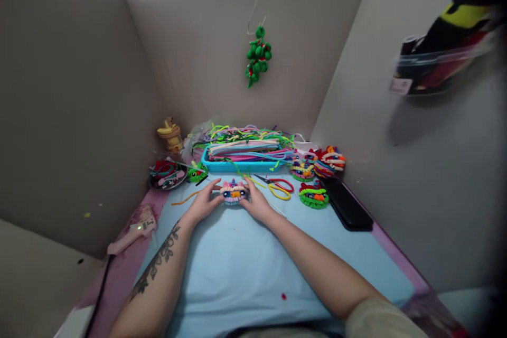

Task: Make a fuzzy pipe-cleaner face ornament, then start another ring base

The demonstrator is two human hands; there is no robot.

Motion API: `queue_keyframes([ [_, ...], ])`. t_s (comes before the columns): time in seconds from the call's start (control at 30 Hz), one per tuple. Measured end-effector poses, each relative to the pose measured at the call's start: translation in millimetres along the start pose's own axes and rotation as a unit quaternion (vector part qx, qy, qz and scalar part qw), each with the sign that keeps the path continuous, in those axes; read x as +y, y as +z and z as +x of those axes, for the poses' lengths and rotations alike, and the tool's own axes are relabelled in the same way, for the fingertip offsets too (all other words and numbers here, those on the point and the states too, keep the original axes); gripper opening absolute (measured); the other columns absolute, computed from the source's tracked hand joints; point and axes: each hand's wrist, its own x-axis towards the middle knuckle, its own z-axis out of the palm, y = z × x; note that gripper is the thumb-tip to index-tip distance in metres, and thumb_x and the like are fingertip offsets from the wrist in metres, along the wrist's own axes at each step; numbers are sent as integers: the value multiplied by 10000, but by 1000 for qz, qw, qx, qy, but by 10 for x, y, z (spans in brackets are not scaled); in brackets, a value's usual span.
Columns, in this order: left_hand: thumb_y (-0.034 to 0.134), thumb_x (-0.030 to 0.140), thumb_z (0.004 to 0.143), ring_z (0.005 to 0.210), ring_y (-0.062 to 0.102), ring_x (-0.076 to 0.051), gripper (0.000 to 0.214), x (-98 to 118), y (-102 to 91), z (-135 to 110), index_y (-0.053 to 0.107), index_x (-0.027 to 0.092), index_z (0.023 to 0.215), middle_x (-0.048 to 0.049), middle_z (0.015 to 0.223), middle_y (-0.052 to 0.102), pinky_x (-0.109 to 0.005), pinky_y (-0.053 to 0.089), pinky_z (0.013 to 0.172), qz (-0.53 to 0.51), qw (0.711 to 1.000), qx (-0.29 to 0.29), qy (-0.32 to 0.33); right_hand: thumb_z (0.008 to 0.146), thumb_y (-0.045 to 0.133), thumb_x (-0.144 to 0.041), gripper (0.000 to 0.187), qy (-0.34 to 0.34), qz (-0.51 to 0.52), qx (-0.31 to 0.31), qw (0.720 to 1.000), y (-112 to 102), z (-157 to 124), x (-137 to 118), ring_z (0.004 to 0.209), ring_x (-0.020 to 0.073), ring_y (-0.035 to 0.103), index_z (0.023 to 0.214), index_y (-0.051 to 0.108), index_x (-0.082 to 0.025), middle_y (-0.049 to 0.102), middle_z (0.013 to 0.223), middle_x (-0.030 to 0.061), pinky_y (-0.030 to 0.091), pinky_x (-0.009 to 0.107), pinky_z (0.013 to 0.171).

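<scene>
A small fuzzy pipe-cleaner figure (233, 192), pink and blue with dark eyes and an orange spot, rests on the light blue mat (237, 264). My left hand (204, 201) grips its left side with fingers curled around it. My right hand (257, 203) holds its right side the same way. Both forearms stretch forward over the mat; the left one bears a dark tattoo.
A blue tray (241, 165) piled with pipe cleaners sits behind. Red-and-yellow scissors (279, 187), finished fuzzy figures (313, 196), a black phone (346, 203), a dark dish (168, 175), a glue gun (132, 232) and a hanging green ornament (257, 57) surround it. Grey partition walls enclose the desk.
</scene>
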Motion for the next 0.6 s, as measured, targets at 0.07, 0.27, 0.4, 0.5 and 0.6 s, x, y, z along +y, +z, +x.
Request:
queue_keyframes([
  [0.07, 691, 333, 699, 935, 626, -233, 579, 30, 35, -7, 534, 172, 1233, -104, 1029, 648, -366, 497, 830, -39, 999, 9, -15, 727, 576, -138, 781, 13, 36, 10, 999, -11, 7, 18, 1074, 223, 571, 1424, 231, -205, 564, 1250, 130, 452, 398, 908],
  [0.27, 727, 360, 659, 822, 634, -189, 587, 105, 118, -32, 542, 156, 1177, -119, 1076, 617, -292, 516, 698, -150, 985, 56, -59, 741, 522, -116, 718, 23, 127, 31, 991, -13, 56, 64, 1015, 201, 608, 1403, 259, -205, 557, 1275, 140, 476, 396, 886],
  [0.4, 755, 320, 619, 744, 631, -166, 592, 117, 122, -6, 543, 156, 1147, -96, 1025, 617, -299, 519, 671, -219, 969, 62, -100, 718, 499, -84, 724, 11, 170, 31, 985, 5, 67, 119, 1133, 200, 562, 1390, 267, -215, 549, 1283, 127, 431, 417, 971],
  [0.5, 763, 270, 592, 726, 627, -155, 568, 115, 127, 31, 553, 160, 1109, -76, 991, 601, -303, 520, 670, -267, 951, 70, -136, 700, 501, -73, 744, -1, 192, 26, 981, 6, 46, 145, 1161, 189, 547, 1389, 265, -229, 542, 1289, 116, 418, 411, 997],
  [0.6, 764, 200, 565, 744, 624, -149, 557, 113, 130, 51, 567, 173, 1084, -72, 1004, 597, -280, 511, 660, -305, 935, 79, -166, 714, 496, -85, 738, -6, 206, 21, 978, 5, 26, 155, 1153, 177, 552, 1393, 254, -242, 533, 1295, 115, 424, 402, 995],
])
